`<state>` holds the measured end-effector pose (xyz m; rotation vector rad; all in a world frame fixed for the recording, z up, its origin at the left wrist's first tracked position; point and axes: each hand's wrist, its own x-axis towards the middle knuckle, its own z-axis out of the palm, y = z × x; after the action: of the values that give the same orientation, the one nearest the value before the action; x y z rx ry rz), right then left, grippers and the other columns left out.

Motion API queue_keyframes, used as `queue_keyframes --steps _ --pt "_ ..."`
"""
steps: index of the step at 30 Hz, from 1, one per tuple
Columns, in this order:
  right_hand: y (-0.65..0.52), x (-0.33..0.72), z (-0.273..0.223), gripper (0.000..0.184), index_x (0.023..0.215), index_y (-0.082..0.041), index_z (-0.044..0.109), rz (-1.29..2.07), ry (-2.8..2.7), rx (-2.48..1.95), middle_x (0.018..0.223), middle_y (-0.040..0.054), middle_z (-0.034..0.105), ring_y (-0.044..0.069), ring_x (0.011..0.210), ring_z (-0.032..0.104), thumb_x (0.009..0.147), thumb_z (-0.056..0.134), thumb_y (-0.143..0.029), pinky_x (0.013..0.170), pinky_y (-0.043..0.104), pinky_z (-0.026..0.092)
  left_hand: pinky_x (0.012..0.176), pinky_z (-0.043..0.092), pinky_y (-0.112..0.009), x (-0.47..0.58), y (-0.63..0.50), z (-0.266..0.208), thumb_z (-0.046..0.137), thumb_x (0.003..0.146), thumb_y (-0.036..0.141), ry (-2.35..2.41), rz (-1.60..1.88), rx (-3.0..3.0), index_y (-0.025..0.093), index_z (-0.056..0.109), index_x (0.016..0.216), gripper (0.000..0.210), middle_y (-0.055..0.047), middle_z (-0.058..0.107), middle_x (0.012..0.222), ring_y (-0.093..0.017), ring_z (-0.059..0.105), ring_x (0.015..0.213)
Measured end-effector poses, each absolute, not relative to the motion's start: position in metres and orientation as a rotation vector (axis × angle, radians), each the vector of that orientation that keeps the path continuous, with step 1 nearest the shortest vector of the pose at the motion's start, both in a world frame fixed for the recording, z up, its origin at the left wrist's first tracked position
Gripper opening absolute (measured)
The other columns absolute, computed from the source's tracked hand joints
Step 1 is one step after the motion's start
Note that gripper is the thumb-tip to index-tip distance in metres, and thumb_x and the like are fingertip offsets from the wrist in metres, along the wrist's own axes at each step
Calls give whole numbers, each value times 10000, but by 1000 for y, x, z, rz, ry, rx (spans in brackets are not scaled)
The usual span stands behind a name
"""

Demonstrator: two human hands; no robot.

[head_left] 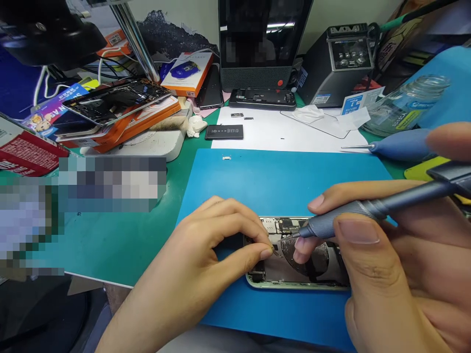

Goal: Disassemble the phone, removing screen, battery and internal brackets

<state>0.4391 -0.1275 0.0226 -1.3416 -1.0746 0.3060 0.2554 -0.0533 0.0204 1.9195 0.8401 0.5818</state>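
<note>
An opened phone point(270, 273) lies across the blue mat point(253, 181), its inner parts exposed, with a dark round patch point(320, 260) inside its housing. My left hand point(221, 245) reaches over the phone's left end, thumb and forefinger pinched around a tiny thin piece too small to name. In my right hand point(382, 264) is a grey precision screwdriver point(342, 218), gripped between thumb and fingers. Its fine tip points down-left into the phone, close to my left fingertips. Whether the tip touches anything, I cannot tell.
A battery point(224, 132) and a white sheet point(253, 142) with small parts lie behind the mat. At the right are a blue-handled pointed tool point(401, 144) and a glass jar point(405, 105). An opened device point(117, 100) rests on orange boxes point(136, 125) at the left.
</note>
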Motion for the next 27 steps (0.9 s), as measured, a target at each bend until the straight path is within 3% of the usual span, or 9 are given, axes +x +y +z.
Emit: queue_keyframes --steps 2,6,13,20,27 --pt "-126 438 25 558 1527 -458 656 325 -1057 -1375 1171 80 733 209 657 739 1006 799 -315 417 361 639 961 529 -240 257 -54 20 771 1077 217 849 578 1908 337 780 979 155 122 788 1082 -120 704 1101" --pt "-124 438 29 636 1556 -493 599 317 -1069 -1346 1033 31 727 197 707 748 1015 747 -193 490 328 681 975 521 -250 256 -53 23 755 1068 212 891 617 1846 328 778 962 159 97 779 1086 -137 709 1103" --pt "-118 449 24 655 1561 -432 597 139 -1011 -1272 1039 56 760 249 927 811 1003 786 -146 568 334 726 901 513 -363 250 -28 39 698 1067 246 1246 668 2153 288 794 988 131 5 756 1105 -236 687 1057" --pt "-121 443 25 529 1526 -363 548 228 -991 -1209 1042 16 734 166 698 744 1059 742 -208 593 325 689 952 547 -381 253 -10 32 711 1080 193 1169 570 2369 252 831 1040 139 -15 787 1129 -248 734 1059" --pt "-119 447 23 535 1544 -340 493 307 -1011 -1184 1066 19 745 147 657 723 1074 724 -230 594 310 683 940 542 -382 243 -23 27 618 1143 197 1177 605 2490 218 798 1125 181 -35 795 1154 -252 740 1054"
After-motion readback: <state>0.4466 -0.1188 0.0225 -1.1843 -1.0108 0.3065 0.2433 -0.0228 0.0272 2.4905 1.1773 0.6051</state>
